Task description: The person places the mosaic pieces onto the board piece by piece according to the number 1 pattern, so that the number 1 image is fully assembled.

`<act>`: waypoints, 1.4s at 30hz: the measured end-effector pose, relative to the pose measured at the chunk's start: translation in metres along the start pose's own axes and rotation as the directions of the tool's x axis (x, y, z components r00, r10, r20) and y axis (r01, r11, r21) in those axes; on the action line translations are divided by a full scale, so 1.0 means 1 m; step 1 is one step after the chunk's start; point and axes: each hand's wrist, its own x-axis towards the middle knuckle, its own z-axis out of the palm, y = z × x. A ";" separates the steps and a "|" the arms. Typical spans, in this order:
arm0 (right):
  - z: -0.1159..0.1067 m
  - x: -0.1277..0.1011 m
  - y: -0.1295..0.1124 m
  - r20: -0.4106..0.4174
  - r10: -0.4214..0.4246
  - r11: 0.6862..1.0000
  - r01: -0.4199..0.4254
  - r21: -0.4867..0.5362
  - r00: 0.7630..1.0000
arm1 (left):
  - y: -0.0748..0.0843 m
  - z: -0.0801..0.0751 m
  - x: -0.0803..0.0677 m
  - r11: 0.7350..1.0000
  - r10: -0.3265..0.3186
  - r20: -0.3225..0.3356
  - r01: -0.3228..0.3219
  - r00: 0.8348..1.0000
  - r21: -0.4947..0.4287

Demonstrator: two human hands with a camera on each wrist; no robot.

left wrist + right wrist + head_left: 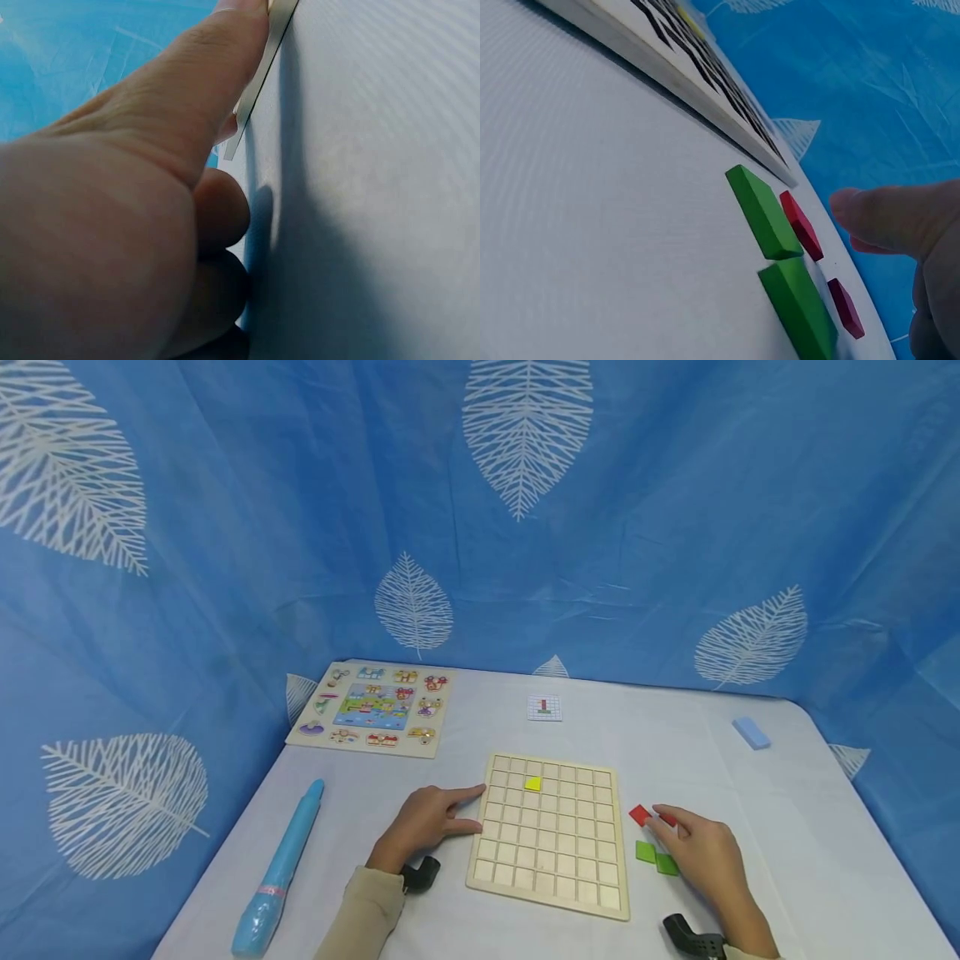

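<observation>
A wooden grid board (546,906) lies on the table with one yellow square tile (532,783) in an upper cell. My left hand (427,818) touches the board's left edge with outstretched thumb and index finger; the other fingers are curled under. In the left wrist view the thumb (217,64) meets the board's edge. My right hand (705,856) hovers over the loose tiles right of the board, thumb and index finger close together. A red tile (640,815) sits beside the fingertips, another red tile (846,307) partly under the hand. Two green tiles (645,852) lie nearer me.
A small pattern card (544,708) lies behind the board. A picture puzzle board (360,747) is at the back left, a wrapped light-blue stick-shaped object (281,860) at the left. A blue block (752,733) lies at the back right, before a blue curtain (600,593).
</observation>
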 end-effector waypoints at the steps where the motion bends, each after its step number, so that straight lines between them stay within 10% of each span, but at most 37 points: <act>1: 0.001 0.000 0.000 0.008 0.004 1.000 -0.004 -0.005 1.000 | 0.000 0.000 0.000 1.000 -0.001 0.000 0.001 1.000 0.004; 42: 0.013 0.001 0.000 0.024 0.014 0.997 -0.012 -0.080 1.000 | -0.004 0.004 0.001 1.000 -0.013 -0.001 0.013 1.000 0.005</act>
